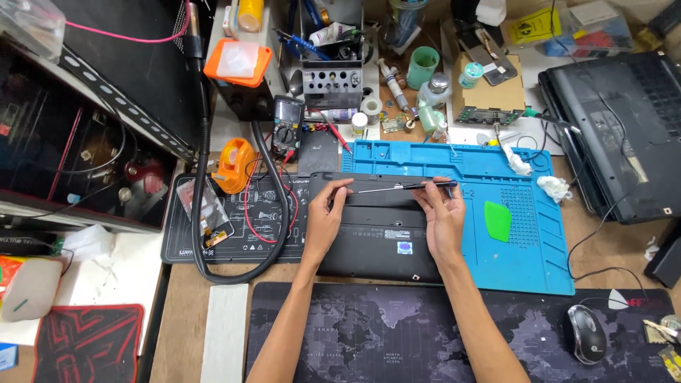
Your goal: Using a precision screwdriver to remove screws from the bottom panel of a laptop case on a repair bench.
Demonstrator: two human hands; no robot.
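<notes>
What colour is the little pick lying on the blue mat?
Bright green. The pick lies on the blue mat, right of the right hand, in the head view.

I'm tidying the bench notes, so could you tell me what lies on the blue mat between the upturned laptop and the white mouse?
In the head view, a green triangular pick lies on the blue mat between the laptop and the mouse.

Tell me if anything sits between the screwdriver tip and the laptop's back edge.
Nothing visible does. The right hand holds the screwdriver flat over the laptop, its tip beside the left hand fingertips.
</notes>
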